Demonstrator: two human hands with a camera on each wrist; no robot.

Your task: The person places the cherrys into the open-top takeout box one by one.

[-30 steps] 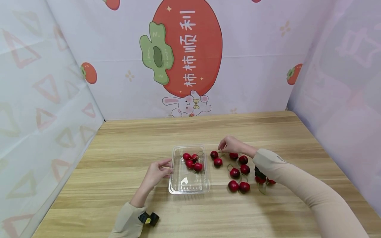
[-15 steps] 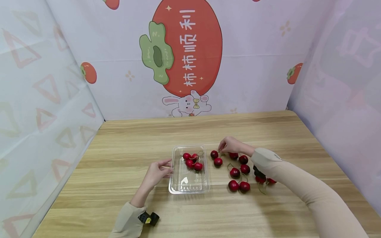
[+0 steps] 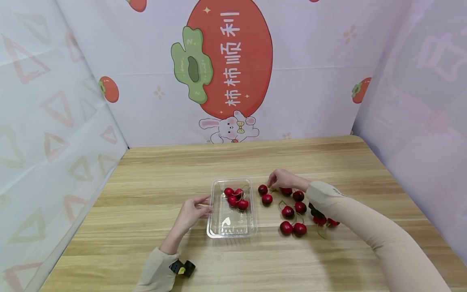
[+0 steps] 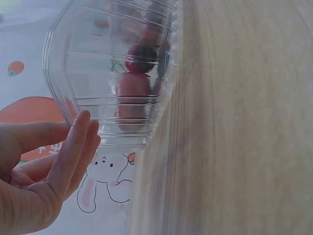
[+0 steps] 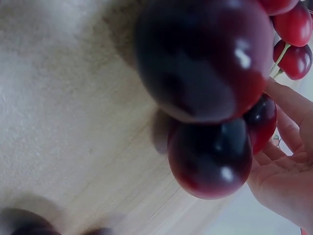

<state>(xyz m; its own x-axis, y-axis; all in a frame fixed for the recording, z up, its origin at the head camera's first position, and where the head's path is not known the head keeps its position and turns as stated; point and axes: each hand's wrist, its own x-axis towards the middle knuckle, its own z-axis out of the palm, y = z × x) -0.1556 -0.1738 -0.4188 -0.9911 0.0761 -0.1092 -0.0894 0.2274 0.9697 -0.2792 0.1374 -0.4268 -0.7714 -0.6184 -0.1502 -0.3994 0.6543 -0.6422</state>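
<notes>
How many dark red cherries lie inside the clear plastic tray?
4, clustered at the far end of the clear plastic tray: at and. They overlap, so another may be hidden.

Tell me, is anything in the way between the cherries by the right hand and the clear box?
Nothing visible blocks the way. The right hand is at the pair of cherries lying just right of the box, with only bare table between them. The box is open on top, and the left hand touches its far side.
</notes>
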